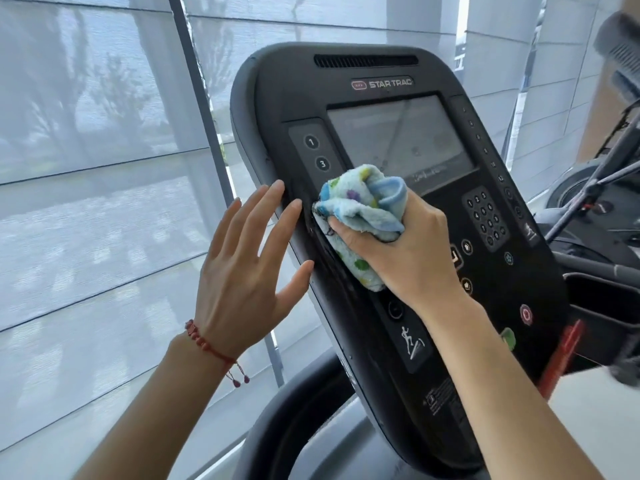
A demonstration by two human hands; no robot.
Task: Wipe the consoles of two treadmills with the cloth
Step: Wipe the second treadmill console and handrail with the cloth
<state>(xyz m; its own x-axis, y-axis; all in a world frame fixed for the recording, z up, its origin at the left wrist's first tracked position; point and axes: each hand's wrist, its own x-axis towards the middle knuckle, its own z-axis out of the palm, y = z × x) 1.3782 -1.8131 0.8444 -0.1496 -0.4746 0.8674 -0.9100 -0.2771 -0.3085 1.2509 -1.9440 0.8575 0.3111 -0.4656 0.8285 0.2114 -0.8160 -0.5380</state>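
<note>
A black treadmill console (346, 98) with a grey screen, number buttons and a keypad fills the middle of the view, tilted to the right. My right hand (405, 251) grips a bunched light-blue cloth (360, 209) with coloured dots and presses it against the console's left button strip, just below the screen's lower left corner. My left hand (249, 268) is spread with straight fingers, fingertips touching the console's left edge beside the cloth. A red string bracelet sits on that wrist.
Behind the console hang translucent window blinds (104, 168) with a dark frame post. A second machine's dark frame and handles (595, 202) stand at the right. A curved black handrail (277, 427) runs below the console.
</note>
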